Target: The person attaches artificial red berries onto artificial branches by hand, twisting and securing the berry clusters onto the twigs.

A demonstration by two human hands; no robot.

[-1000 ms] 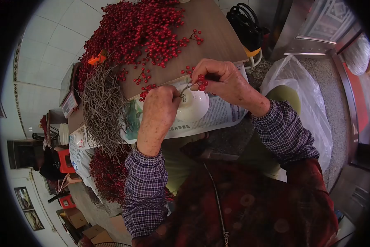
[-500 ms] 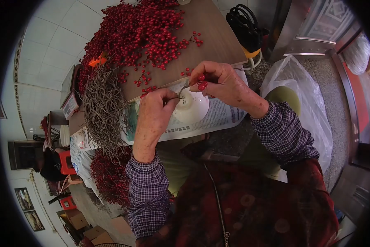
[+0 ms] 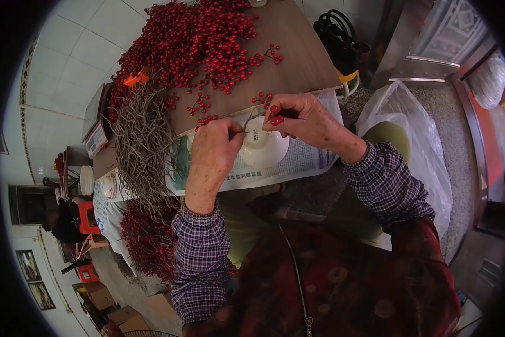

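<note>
My left hand (image 3: 212, 154) is closed in a pinch on the end of a thin grey-brown stem (image 3: 249, 120). To its right, my right hand (image 3: 313, 122) grips a small sprig of red berries (image 3: 276, 120), its fingers pressed together. Both hands are above an upturned white bowl (image 3: 265, 148), which rests on a sheet of newspaper (image 3: 307, 154). Loose berry sprigs (image 3: 199, 104) lie just beyond my left hand. A large heap of red berries (image 3: 190, 42) covers the far left of the table, with a bundle of bare stems (image 3: 143, 143) hanging over the edge.
The wooden table (image 3: 289, 42) carries a scale (image 3: 96, 137) at the left. A black cable or bag (image 3: 339, 42) stands behind its right corner. A clear plastic bag (image 3: 426, 151) is on the floor at right. Red berry bunches (image 3: 146, 238) sit below left, near red stools (image 3: 87, 218).
My hands stay close together over the bowl, with small shifts of the fingers. The stem between them has changed its angle, and the view has moved slightly.
</note>
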